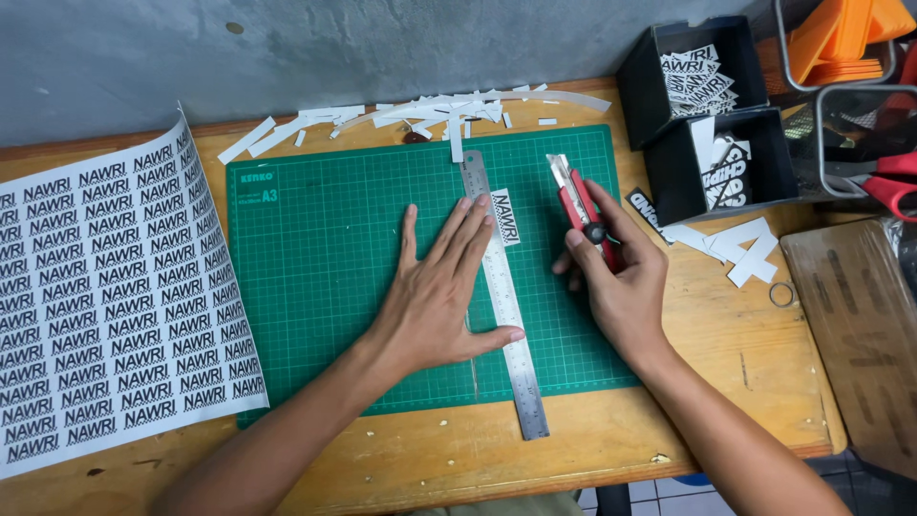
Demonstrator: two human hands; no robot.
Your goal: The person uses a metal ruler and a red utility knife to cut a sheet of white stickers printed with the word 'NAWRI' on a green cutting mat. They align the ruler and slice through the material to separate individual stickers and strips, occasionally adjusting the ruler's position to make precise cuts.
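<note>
**Hands, ruler and knife on a cutting mat, seen from above**

Nearest the viewer runs the front edge of the wooden table [458, 463], on which lies a green cutting mat [315, 239]. A steel ruler [504, 296] lies across the mat lengthwise, its near end overhanging the mat onto the wood. The left hand [435, 291] rests flat on the mat, fingers spread and extended, with the thumb and fingertips pressing on the ruler. Just right of the ruler, the right hand [621, 287] has its fingers curled round a red utility knife [578, 205], blade end pointing away from the viewer, thumb on the slider. Between the ruler's far part and the knife lies one small cut label [505, 217], touching the ruler's right edge. At left, a large printed sheet of repeated labels [105, 296] lies partly off the mat, its far corner curling up. Farther back, white paper offcuts [420, 113] are strewn along the mat's far edge. At far right stand two black boxes [707, 115] holding cut labels.
</note>
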